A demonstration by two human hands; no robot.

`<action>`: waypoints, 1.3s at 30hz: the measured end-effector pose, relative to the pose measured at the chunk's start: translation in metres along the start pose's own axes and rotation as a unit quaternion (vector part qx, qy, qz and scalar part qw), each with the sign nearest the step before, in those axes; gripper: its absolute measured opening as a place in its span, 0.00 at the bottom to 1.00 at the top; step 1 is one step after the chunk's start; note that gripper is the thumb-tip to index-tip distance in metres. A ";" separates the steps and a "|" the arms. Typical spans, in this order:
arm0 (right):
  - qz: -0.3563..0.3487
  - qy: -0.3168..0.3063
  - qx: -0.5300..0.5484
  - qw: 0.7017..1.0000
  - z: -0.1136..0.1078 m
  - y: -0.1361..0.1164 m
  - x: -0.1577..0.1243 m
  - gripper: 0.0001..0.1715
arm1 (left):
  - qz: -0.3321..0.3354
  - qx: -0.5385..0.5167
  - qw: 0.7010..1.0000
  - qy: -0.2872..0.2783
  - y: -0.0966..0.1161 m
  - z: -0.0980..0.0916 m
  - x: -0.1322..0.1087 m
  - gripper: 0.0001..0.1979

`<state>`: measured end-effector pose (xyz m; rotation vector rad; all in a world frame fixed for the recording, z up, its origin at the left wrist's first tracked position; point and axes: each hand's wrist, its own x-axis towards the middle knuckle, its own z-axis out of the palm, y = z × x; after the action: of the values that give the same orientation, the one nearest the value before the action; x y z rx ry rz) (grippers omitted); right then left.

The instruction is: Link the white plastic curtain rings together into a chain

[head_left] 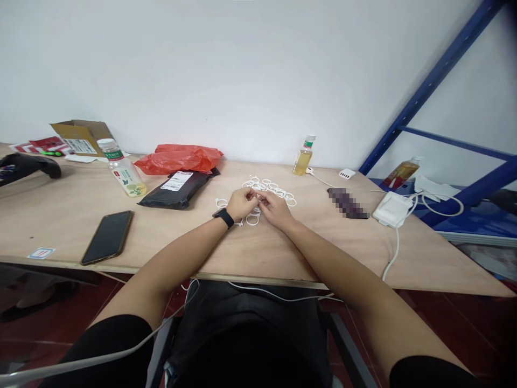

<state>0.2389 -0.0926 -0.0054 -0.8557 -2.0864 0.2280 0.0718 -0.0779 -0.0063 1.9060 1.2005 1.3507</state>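
Meeting among white loops point(262, 186), left hand point(240, 204) and right hand point(277, 209) show a grip I cannot read; black parcel point(189, 189) lies leftward.

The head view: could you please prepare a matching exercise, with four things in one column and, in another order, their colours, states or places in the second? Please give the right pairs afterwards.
Column one:
1. Rings
2. Watch
3. Bag
4. Phone

Column two:
A. red, behind the black parcel
B. lying with its dark screen up, near the front edge of the table
C. white, spread around the left hand and right hand
D. worn on the left wrist

Right pairs: 1-C, 2-D, 3-A, 4-B
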 end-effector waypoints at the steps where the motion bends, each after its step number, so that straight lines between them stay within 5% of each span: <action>1: -0.007 0.004 -0.005 1.000 0.000 -0.001 0.000 0.21 | -0.005 -0.013 1.000 0.002 -0.002 0.001 0.001 0.02; 6: 0.024 0.029 -0.012 0.999 0.000 0.002 0.002 0.20 | -0.006 -0.021 1.000 0.018 -0.003 -0.001 0.005 0.05; 10: 0.053 0.027 -0.019 0.998 -0.003 0.015 0.003 0.19 | 0.007 0.078 0.995 0.058 -0.005 -0.016 0.013 0.10; 13: 0.057 -0.026 -0.076 0.995 -0.005 0.025 0.003 0.13 | 0.009 0.221 0.975 -0.002 -0.015 -0.029 0.017 0.13; 19: 0.104 -0.069 -0.202 0.971 -0.005 0.027 0.003 0.10 | -0.004 0.288 0.954 -0.085 -0.033 -0.032 0.016 0.10; 32: 0.160 -0.073 -0.249 0.952 -0.004 0.023 0.004 0.14 | 0.022 0.341 0.934 -0.101 -0.011 -0.026 0.010 0.13; 39: 0.175 -0.051 -0.249 0.951 0.005 0.024 0.005 0.08 | 0.059 0.312 0.938 -0.137 -0.003 -0.014 0.004 0.14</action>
<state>0.2449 -0.0711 -0.0156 -1.5504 -2.1070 -0.0792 0.0580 -0.0738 -0.0013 2.5322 1.5026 0.7546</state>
